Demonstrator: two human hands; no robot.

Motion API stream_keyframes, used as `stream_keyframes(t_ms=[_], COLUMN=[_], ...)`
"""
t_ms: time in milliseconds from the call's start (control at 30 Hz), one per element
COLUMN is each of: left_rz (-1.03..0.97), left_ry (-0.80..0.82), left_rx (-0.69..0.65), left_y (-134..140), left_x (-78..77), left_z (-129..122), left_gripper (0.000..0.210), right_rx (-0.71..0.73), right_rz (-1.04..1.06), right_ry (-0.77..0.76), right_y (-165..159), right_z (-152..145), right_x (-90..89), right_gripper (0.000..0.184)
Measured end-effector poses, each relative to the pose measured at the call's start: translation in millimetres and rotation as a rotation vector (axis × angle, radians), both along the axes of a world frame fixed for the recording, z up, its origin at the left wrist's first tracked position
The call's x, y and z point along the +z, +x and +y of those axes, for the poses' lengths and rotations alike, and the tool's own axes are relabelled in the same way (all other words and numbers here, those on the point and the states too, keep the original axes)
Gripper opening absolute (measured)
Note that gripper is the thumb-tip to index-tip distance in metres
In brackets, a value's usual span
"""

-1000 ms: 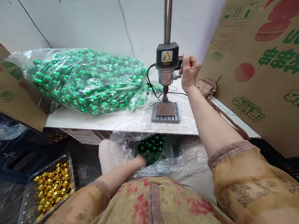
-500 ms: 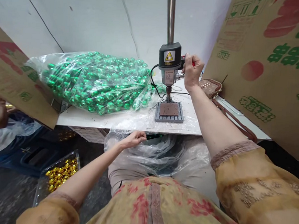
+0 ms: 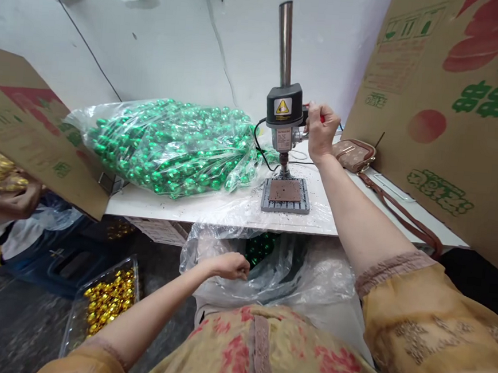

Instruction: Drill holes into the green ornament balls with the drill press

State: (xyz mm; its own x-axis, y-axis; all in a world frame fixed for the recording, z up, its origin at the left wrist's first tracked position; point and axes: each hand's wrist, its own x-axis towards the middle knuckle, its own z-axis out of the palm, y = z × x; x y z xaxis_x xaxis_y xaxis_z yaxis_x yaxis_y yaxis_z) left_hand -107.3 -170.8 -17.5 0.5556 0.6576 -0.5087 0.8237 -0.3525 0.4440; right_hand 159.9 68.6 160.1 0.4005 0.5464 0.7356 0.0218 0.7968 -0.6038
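Note:
My right hand [image 3: 322, 133] is wrapped around the red-tipped lever of a small bench drill press [image 3: 284, 109], high on its right side. Below the drill's chuck, a brown plate [image 3: 285, 190] lies on the grey slotted base [image 3: 285, 209], with dark specks scattered around it. My left hand [image 3: 233, 266] is closed over a clear plastic bag [image 3: 311, 272] spread across my lap. What its fingers hold, if anything, is hidden. Shiny green balls [image 3: 261, 248] show inside that bag, just beyond the left hand.
A large clear bag of green balls [image 3: 170, 146] covers the left of the white table [image 3: 152, 209]. Cardboard boxes [image 3: 451, 139] stand at both sides. A small brown purse [image 3: 355, 154] lies at right. On the floor is a tub of gold balls [image 3: 111, 299]; another person's arm [image 3: 19, 203] is far left.
My left hand has moved slightly right and down over the lap bag, and more green balls show there. My right hand stays on the lever. The view has tilted up.

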Motion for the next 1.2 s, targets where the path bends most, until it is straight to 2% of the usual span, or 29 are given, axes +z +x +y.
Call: stream_keyframes(t_ms=[133,267,400,500,533,600,700,767,833,1000,1100,1200], left_rz=[-0.020,-0.193,-0.487,-0.778,-0.844,-0.860,-0.586,-0.346,-0.185,0.065,0.186,0.204], left_ry=[0.073,0.146,0.144,0.152,0.227,0.504,0.951,1.074,1.081,0.938,0.850,0.834], left_rx=[0.012,0.076,0.296,0.550,0.652,0.878,1.211,1.335,1.336,1.128,1.060,0.969], left_y=[4,4,10,11,8,-2,-25,-37,-41,-20,-10,-13], left_x=[8.9,20.4,24.9,35.2,40.8,52.9,62.9,59.8,50.7,32.1,33.5,40.7], left_z=[5,13,28,59,73,105,148,169,183,219,244,260], left_gripper=[0.035,0.044,0.042,0.053,0.056,0.056,0.054,0.059,0.062,0.067,0.052,0.040], right_rx=[0.056,0.068,0.067,0.077,0.080,0.086,0.091,0.094,0.088,0.077,0.067,0.064], right_rz=[0.024,0.051,0.069,0.075,0.078,0.084,0.093,0.099,0.106,0.116,0.116,0.131], right_ry=[-0.010,-0.008,-0.019,-0.026,-0.027,-0.030,-0.029,-0.022,-0.012,0.022,0.051,0.095], right_y=[0,-1,-3,-4,-4,-4,-5,-5,-6,-7,-8,-8], right_z=[-7,-15,-21,-24,-25,-27,-31,-33,-34,-37,-39,-38], right_x=[0.1,0.0,-0.4,-1.2,-1.4,-1.7,-1.9,-2.0,-2.4,-3.9,-4.2,-4.6], right_gripper=[0.063,0.061,0.059,0.055,0.054,0.052,0.050,0.047,0.047,0.042,0.041,0.043])
